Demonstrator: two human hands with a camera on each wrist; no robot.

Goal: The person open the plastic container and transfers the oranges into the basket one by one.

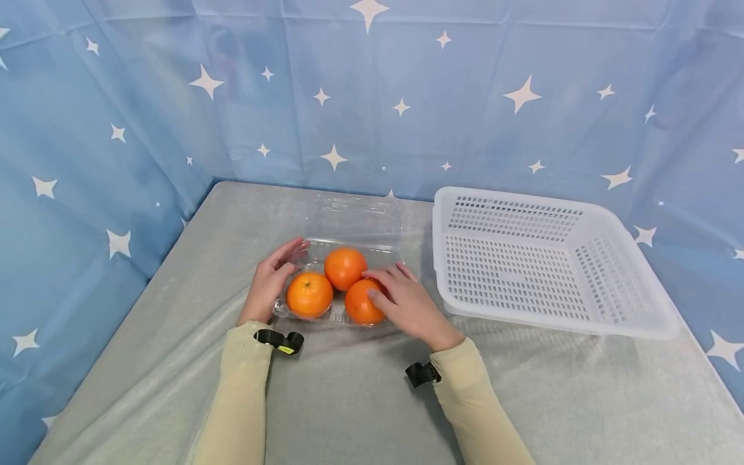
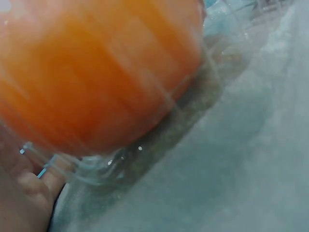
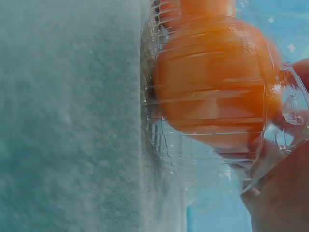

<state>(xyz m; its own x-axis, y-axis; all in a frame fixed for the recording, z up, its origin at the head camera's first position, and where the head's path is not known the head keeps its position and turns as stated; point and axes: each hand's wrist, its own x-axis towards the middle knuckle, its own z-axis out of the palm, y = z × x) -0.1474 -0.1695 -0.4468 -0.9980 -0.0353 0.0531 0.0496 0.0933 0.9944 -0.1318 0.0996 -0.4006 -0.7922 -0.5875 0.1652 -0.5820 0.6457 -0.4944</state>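
A clear plastic clamshell box (image 1: 337,316) lies with its lid (image 1: 354,223) folded back, in the head view's middle. It contains an orange (image 1: 310,295) at the left, another orange (image 1: 345,268) behind, and a third orange (image 1: 361,302) at the right. My left hand (image 1: 268,284) holds the box's left end, thumb over the rim. My right hand (image 1: 411,305) reaches over the right rim and grips the third orange, thumb on its near side. Through the box wall, the right wrist view shows that orange (image 3: 212,82) low in the box. An orange (image 2: 96,72) fills much of the left wrist view.
To the right stands a white perforated plastic basket (image 1: 558,323). A grey cloth (image 1: 349,400) covers the table. Blue curtains (image 1: 372,129) with white stars hang behind and along the sides.
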